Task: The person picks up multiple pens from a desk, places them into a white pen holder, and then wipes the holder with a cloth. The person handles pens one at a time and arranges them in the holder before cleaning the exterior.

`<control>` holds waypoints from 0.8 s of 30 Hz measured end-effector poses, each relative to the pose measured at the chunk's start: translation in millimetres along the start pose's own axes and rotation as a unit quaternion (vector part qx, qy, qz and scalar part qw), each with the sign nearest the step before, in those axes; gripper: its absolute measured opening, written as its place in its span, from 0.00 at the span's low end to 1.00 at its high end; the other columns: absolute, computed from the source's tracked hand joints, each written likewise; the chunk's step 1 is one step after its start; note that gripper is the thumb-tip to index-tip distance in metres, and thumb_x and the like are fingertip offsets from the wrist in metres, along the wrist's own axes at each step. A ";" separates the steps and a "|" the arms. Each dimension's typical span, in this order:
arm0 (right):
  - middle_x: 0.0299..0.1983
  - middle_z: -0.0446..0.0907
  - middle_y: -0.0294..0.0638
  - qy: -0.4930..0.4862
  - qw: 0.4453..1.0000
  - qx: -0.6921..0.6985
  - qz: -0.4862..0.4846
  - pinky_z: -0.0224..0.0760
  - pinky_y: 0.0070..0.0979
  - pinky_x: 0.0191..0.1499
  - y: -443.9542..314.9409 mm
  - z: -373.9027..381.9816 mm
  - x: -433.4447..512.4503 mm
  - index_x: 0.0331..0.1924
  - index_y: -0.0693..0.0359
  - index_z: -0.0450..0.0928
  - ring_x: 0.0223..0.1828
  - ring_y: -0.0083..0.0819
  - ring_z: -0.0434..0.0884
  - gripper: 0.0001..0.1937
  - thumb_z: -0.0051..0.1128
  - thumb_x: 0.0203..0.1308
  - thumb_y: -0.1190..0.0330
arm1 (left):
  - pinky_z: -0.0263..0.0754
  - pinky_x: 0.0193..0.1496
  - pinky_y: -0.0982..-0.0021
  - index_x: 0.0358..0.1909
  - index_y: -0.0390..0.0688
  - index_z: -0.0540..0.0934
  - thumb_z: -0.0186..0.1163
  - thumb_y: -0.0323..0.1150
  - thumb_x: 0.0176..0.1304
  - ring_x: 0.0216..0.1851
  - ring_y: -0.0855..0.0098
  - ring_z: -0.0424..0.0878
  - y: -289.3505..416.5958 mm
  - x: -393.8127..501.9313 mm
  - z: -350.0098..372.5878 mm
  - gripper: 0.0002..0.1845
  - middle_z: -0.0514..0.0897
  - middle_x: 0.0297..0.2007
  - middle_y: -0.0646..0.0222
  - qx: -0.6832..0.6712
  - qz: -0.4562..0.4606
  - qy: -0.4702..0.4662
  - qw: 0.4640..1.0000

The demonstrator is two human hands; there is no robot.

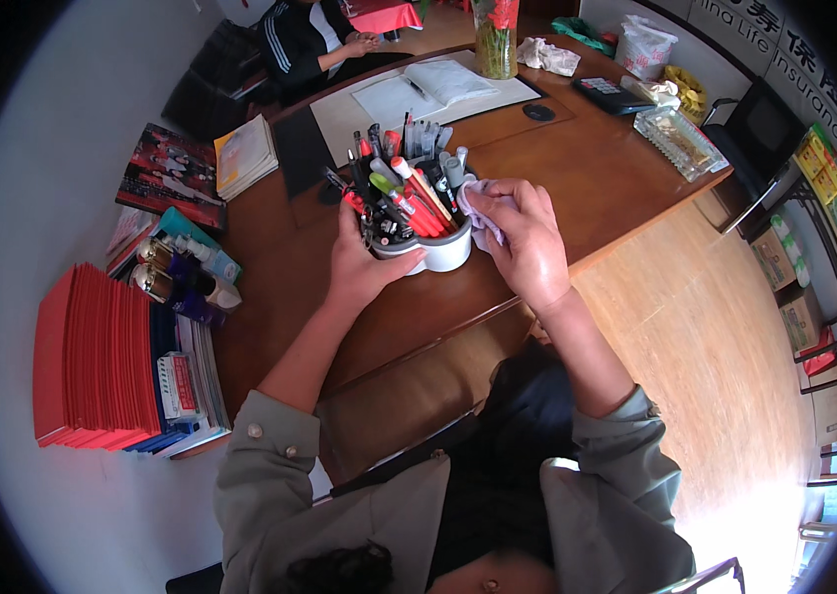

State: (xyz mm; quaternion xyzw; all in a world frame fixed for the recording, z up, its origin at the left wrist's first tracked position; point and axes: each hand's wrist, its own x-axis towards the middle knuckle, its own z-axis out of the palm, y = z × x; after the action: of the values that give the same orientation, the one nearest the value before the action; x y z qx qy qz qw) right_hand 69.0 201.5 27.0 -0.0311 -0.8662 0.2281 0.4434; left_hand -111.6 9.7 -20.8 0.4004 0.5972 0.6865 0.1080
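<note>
A white pen holder with a grey rim [442, 256], packed with pens and markers [418, 197], is between my hands over the wooden desk [270, 297]. My left hand [363, 263] grips its left side, thumb across the front and fingers behind. In my right hand [526, 237] is a crumpled pale lilac cloth [489, 211], pinched between thumb and fingers and pressed to the holder's right rim. Whether the holder rests on the desk or is slightly raised, I cannot tell.
Red folders [99, 356], bottles [181, 275] and a framed picture [173, 174] line the left. Behind are an open notebook [448, 82], a glass vase [496, 44] and a seated person [314, 44]. A calculator [612, 95] and glass ashtray [678, 141] sit right.
</note>
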 end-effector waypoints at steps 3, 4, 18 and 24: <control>0.55 0.84 0.41 0.003 1.000 0.000 0.015 0.77 0.41 0.64 -4.2 2.4 -8.1 0.62 0.54 0.90 0.56 0.48 0.82 0.29 0.74 0.53 0.80 | 0.76 0.74 0.62 0.83 0.40 0.57 0.90 0.32 0.49 0.69 0.68 0.81 1.8 -1.8 2.4 0.64 0.80 0.69 0.61 -0.004 -0.012 0.003 1.000; 0.55 0.84 0.41 0.004 1.000 0.001 0.023 0.77 0.41 0.64 -5.5 3.5 -10.5 0.62 0.55 0.90 0.56 0.48 0.82 0.29 0.74 0.52 0.80 | 0.76 0.74 0.62 0.83 0.40 0.57 0.90 0.32 0.49 0.69 0.68 0.81 2.3 -2.0 3.3 0.64 0.80 0.69 0.61 -0.009 -0.016 0.004 1.000; 0.52 0.83 0.40 0.079 0.992 -0.099 0.021 0.79 0.39 0.55 -43.6 22.9 -30.8 0.60 0.53 0.92 0.50 0.44 0.82 0.26 0.74 0.54 0.78 | 0.80 0.70 0.62 0.82 0.42 0.59 0.90 0.35 0.46 0.66 0.67 0.85 3.6 -3.2 4.3 0.64 0.84 0.66 0.62 0.038 -0.015 0.021 0.999; 0.53 0.82 0.43 0.058 0.994 -0.090 0.024 0.80 0.41 0.54 -56.3 33.4 -46.7 0.63 0.55 0.90 0.51 0.48 0.81 0.31 0.76 0.51 0.80 | 0.81 0.69 0.61 0.81 0.43 0.61 0.92 0.39 0.44 0.65 0.66 0.86 1.2 -2.6 9.4 0.64 0.85 0.67 0.61 0.066 0.000 0.046 0.997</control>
State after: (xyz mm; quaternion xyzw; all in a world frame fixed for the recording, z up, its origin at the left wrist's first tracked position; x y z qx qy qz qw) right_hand 79.5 126.9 -1.1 -0.1051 -0.8550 0.1581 0.4827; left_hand -103.1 14.6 -21.2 0.3746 0.6458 0.6632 0.0530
